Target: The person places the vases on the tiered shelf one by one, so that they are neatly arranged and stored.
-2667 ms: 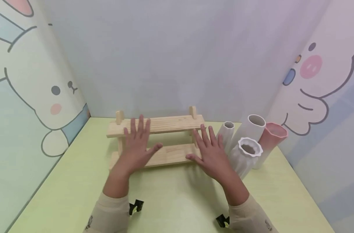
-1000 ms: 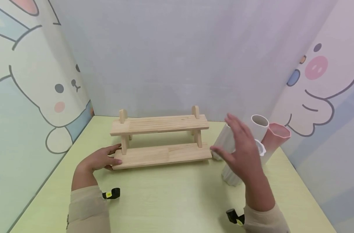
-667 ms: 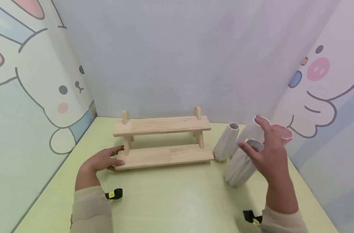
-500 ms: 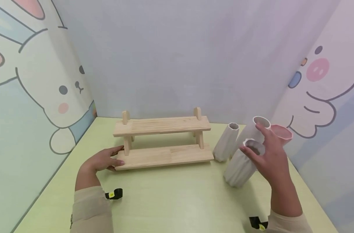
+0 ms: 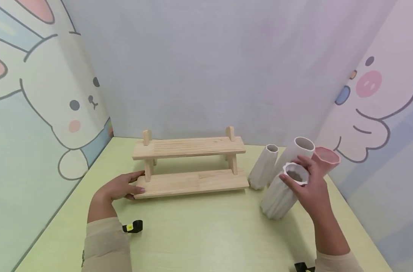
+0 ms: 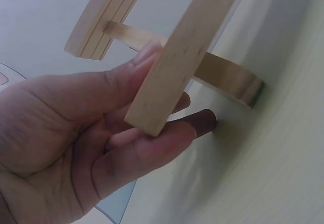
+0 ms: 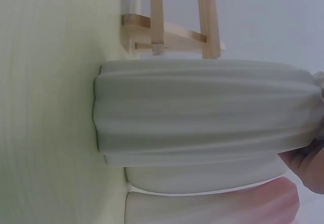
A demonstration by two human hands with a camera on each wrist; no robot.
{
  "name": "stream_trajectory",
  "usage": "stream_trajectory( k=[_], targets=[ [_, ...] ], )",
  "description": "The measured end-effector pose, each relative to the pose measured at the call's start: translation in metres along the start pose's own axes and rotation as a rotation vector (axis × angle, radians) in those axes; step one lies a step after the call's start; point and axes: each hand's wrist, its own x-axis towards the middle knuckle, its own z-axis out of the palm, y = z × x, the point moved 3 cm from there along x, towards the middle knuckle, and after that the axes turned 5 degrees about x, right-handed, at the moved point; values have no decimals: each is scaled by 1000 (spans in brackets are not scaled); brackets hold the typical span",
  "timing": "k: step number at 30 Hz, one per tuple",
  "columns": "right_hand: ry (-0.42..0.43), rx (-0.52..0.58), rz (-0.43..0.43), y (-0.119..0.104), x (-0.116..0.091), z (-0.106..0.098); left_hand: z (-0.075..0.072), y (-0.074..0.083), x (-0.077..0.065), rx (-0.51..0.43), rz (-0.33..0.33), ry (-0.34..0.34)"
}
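Since the earliest frame, the left hand [image 5: 116, 187] has moved from in front of the shelf out to its left end, and the right hand [image 5: 313, 185] has swung right and come down onto a vase.

The pale green table [image 5: 199, 234] has its left edge along a printed cloth wall [image 5: 73, 113], with a strip of surface beside the left forearm. A broad stretch runs in front of the 2-tier pale wooden shelf [image 5: 192, 183], between the forearms. The tall slim white faceted vase [image 5: 263, 168] stands just beside the shelf's right end, leaving little room there.

The left fingers are clamped on the lower board's left end. At right, the other thumb and fingers are clamped round the mouth of the white fluted ceramic vase [image 5: 277, 200]; the smooth white oval-mouthed vase [image 5: 289, 156] and the pink angular-rimmed vase [image 5: 323, 158] are close behind.

The left wrist view alone shows fingers under the board; the right wrist view shows the fluted vase's base on the table and the pink one fading to white.
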Motion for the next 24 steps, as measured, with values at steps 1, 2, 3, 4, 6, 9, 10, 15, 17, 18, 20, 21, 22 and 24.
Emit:
stream_trajectory(
  k=[1, 2, 3, 4, 6, 9, 10, 15, 17, 18, 20, 21, 22, 24],
  targets=[
    [8, 25, 22, 2, -1, 1, 0, 0, 0, 2, -1, -1],
    [17, 50, 43, 4, -1, 1, 0, 0, 0, 1, -2, -3],
    [26, 76, 66, 5, -2, 2, 0, -1, 0, 1, -4, -3],
    [34, 108, 85, 7, -3, 3, 0, -1, 0, 1, -5, -3],
    [53, 177, 122, 10, -4, 5, 0, -1, 0, 5, -6, -4],
    [83, 268, 176, 13, -6, 9, -1, -1, -1, 13, -7, 1],
    [93, 288, 190, 14, -6, 10, -1, -1, -1, 15, -6, 1],
    [120, 332, 246, 14, -8, 12, -1, -2, 0, 18, -1, -2],
    [122, 344, 252, 14, -8, 13, -1, -2, 1, 17, 1, -1],
    [121, 347, 252, 14, -8, 13, -1, -2, 0, 17, 1, -2],
    [119, 348, 247, 14, -8, 14, -2, 0, 0, 18, -1, -2],
    [117, 351, 243, 14, -8, 14, -2, 0, -1, 18, -1, -4],
    [115, 353, 238, 14, -7, 14, -2, 1, -1, 15, 1, -6],
    [110, 357, 230, 14, -7, 15, -2, 2, -2, 13, 1, -9]
  ],
)
